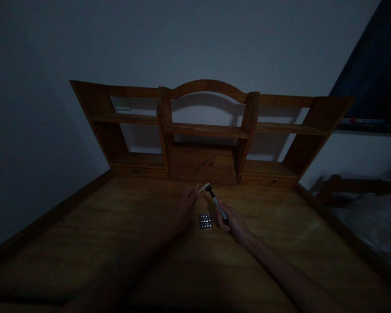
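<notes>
Two hands on razor (pixel 215 201), right hand (pixel 230 221) gripping handle, left hand (pixel 185 204) pinching head

Wooden tabletop (pixel 117 226), bare grain, raised edge rails left and right | wooden hutch (pixel 208 130) at the far edge, arched centre bay, open shelves either side, against a pale wall (pixel 195 39) | small pale item (pixel 123 107) on upper left shelf, unidentifiable | bed with light sheet (pixel 374 221) at right.

The room is very dark. The little pack (pixel 206 221) in the middle of the frame is too small to tell what is in it. Both arms are cut off at the bottom edge. The bed (pixel 374 226) runs off the right edge.
</notes>
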The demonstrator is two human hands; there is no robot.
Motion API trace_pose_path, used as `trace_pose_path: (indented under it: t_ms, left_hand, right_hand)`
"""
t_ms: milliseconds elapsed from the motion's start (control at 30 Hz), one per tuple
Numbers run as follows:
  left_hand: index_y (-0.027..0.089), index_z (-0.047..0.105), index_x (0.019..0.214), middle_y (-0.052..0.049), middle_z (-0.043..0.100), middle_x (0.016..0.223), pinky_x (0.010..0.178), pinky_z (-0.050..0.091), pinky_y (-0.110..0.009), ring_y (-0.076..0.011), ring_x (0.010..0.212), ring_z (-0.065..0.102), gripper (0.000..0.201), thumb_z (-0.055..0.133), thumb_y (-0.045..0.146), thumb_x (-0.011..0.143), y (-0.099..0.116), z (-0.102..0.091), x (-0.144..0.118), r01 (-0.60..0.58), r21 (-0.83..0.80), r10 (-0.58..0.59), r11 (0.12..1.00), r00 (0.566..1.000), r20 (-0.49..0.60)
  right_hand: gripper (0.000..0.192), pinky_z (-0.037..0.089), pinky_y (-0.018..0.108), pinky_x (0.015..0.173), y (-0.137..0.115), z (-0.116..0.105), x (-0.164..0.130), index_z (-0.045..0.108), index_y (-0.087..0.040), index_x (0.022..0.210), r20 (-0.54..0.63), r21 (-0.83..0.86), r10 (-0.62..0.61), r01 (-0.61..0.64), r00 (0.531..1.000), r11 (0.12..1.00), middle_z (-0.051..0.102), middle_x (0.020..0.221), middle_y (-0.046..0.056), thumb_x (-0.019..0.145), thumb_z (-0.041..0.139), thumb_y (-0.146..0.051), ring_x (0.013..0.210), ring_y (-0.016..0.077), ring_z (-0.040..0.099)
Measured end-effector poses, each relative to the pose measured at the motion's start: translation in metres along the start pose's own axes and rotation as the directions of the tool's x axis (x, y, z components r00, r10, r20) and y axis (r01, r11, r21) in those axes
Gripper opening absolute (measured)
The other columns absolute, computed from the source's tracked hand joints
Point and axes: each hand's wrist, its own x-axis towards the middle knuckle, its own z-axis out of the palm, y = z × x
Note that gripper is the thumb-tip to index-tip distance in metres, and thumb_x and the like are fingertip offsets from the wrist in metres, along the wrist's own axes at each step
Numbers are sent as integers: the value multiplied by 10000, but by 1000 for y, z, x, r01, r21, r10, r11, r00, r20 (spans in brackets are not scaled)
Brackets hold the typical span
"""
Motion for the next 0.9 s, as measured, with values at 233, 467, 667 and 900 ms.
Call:
trace_pose_path:
  t_ms: [233, 467, 667, 900]
  left_hand:
    - [286, 203, 1494, -81, 496, 1219, 939, 465, -347, -188, 1067, 532, 511, 264, 280, 987, 12, -6, -1, -32, -23, 30, 999, 997, -71]
    - [164, 521, 1288, -96, 581, 1250, 1058, 375, -408, -232, 1157, 518, 413, 263, 290, 993, 5, -2, 0, 46, -57, -53, 997, 990, -129]
    - [180, 413, 1399, -97, 492, 1397, 1089, 357, -391, -217, 1266, 459, 446, 273, 293, 991, 6, -8, 3, -17, -137, 2, 990, 995, -103]
    - [221, 554, 1298, -41, 626, 1265, 1036, 416, -382, -212, 1147, 582, 420, 325, 370, 980, 5, -12, 4, 59, -260, -58, 964, 998, 12]
  right_hand:
    - [491, 100, 243, 366, -9, 1, -3, 452, -201, 669, -24, -4, 13, -14, 1000, 1000, 348, 386, -71, 893, 395, -634, 331, 79, 217]
    - [534, 100, 248, 389, -7, -3, -1, 422, -201, 616, -67, -29, 7, -9, 998, 1000, 320, 368, -69, 880, 393, -664, 346, 79, 212]
    - [512, 86, 243, 387, -10, -4, -1, 414, -200, 608, -89, 24, 29, -27, 996, 999, 311, 396, -73, 873, 443, -638, 352, 74, 210]
    - [513, 106, 239, 373, -5, -3, 0, 419, -208, 611, -43, 121, 51, -46, 998, 992, 304, 360, -77, 858, 441, -657, 339, 81, 199]
